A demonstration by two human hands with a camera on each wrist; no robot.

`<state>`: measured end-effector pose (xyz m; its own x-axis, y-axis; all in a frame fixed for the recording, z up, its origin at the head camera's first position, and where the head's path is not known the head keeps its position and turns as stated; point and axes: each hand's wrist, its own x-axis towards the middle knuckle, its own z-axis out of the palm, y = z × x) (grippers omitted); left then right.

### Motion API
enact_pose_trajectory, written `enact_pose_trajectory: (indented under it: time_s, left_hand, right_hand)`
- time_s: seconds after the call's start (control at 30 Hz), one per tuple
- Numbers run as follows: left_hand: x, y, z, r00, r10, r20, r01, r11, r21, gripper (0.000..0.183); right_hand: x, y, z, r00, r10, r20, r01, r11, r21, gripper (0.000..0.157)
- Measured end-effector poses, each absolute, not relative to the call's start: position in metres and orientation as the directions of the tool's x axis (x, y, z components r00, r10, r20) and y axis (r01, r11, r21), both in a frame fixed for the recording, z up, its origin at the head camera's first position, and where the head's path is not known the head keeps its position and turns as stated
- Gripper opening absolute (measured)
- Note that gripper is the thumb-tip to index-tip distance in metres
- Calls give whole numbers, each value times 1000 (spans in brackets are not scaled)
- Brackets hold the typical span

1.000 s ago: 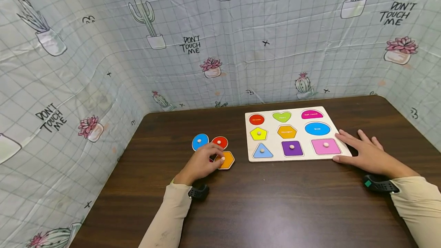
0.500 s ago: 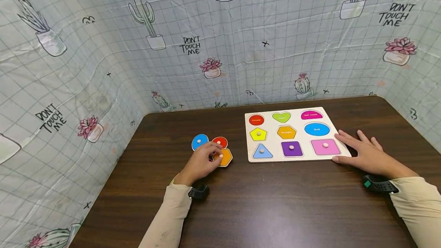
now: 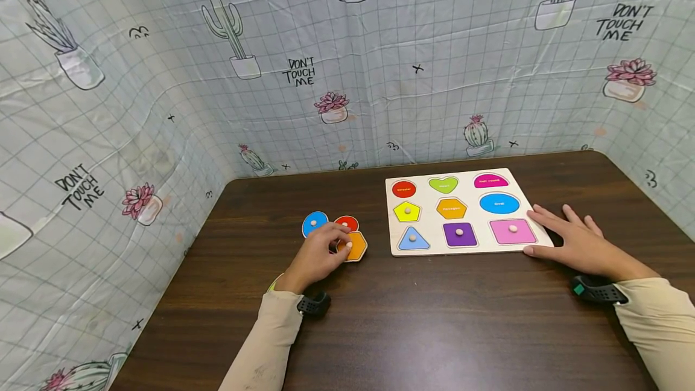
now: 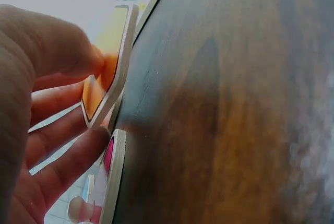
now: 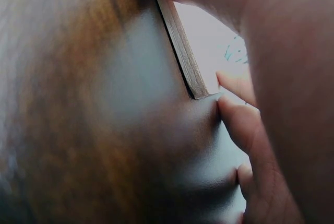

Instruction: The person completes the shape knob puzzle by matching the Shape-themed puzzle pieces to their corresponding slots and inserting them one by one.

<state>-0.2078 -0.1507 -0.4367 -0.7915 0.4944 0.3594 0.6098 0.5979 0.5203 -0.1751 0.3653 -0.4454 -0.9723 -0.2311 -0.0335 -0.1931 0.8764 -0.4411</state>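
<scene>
Between thumb and fingertips, my left hand [image 3: 320, 255] pinches the knob of an orange hexagon puzzle piece [image 3: 356, 248]. In the left wrist view the hexagon piece [image 4: 112, 62] stands close over a pink piece [image 4: 107, 182] with a round knob, which the hand mostly hides in the head view. Just beyond the fingers lie a blue puzzle piece [image 3: 314, 224] and a partly covered red one [image 3: 349, 222]. My right hand [image 3: 581, 243] rests at the right edge of the wooden puzzle board [image 3: 429, 201], its fingers spread and straight, thumb at the front corner.
The board carries a yellow pentagon [image 3: 407, 212], light blue triangle [image 3: 414, 239], purple square [image 3: 460, 235] and pink rectangle [image 3: 513, 232], each with a knob. Its circle, heart, half-round, hexagon and oval spots show printed words. A patterned curtain [image 3: 374, 107] borders the dark wooden table [image 3: 412, 330].
The hexagon piece has shifted slightly up and left in the head view, with my left fingers still on its knob. My right hand and the board have stayed put.
</scene>
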Motion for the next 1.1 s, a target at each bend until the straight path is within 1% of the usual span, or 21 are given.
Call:
enact_pose_trajectory:
  time_s: [0.23,0.37,0.63,0.87,1.1]
  left_hand:
    - [-212,-145,-438,-793,447,414,608,541,581,9]
    - [-216,-138,-441,-800,425,423,598,517,612,8]
    - [-225,-123,-439,-830,373,414,557,525,643,5]
    - [-230,-111,-433,-838,326,438,546,514,662,5]
    - [-233,-101,-429,-850,299,434,527,518,674,6]
  right_hand:
    - [-176,365,-445,-973,-230,-32,-194,879,-436,93]
    - [-177,365,-447,-970,-238,-37,-198,875,-441,92]
    - [-176,366,-447,-973,-231,-32,-195,881,-432,92]
    - [-175,366,-448,-972,-230,-37,-193,884,-426,93]
    - [-176,366,-447,-972,-232,-29,-199,886,-419,92]
